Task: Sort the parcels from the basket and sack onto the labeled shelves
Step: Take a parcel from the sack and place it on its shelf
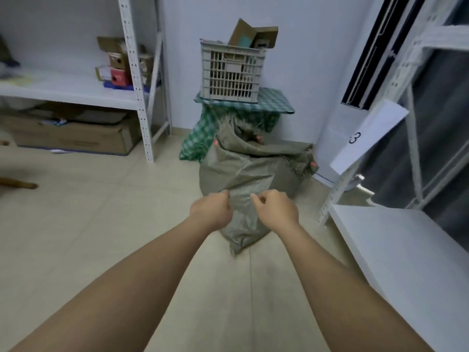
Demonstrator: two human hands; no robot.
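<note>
Both arms stretched forward over the pale tiled floor (101, 224). Left hand (212, 210) curled into a loose fist, knuckles up, fingertips right at the near face of the green sack (243, 171); whether pinching the fabric or just touching it, cannot tell. Right hand (275, 207) the same story: fingers curled, thumb tucked against the forefinger, hovering at the sack's surface, grip on the cloth not clear.

Sack slumped on the floor dead ahead, between the two shelving units, top crumpled and folded over, small red tags showing at the rim. Bottom corner trailing toward the camera between the forearms.

Behind the sack, a small table draped in green checked cloth (266, 102), pushed against the white wall. On top of it, a pale slatted basket (229, 72), upright, with brown cardboard parcels (253, 34) poking out above the rim, one tilted.

Left side: white metal shelf unit (76, 90), a cluster of small boxes (116, 62) stacked near its upright post, red and brown among them. Below that shelf, a big flat cardboard box (76, 138) on the floor.

Right side: second white shelf (406, 250), bare board near the camera, a paper label (368, 138) hanging off the frame above, marked with a 3. Tall white appliance (337, 123) standing in the corner just beyond it, dark panel up its front.
</note>
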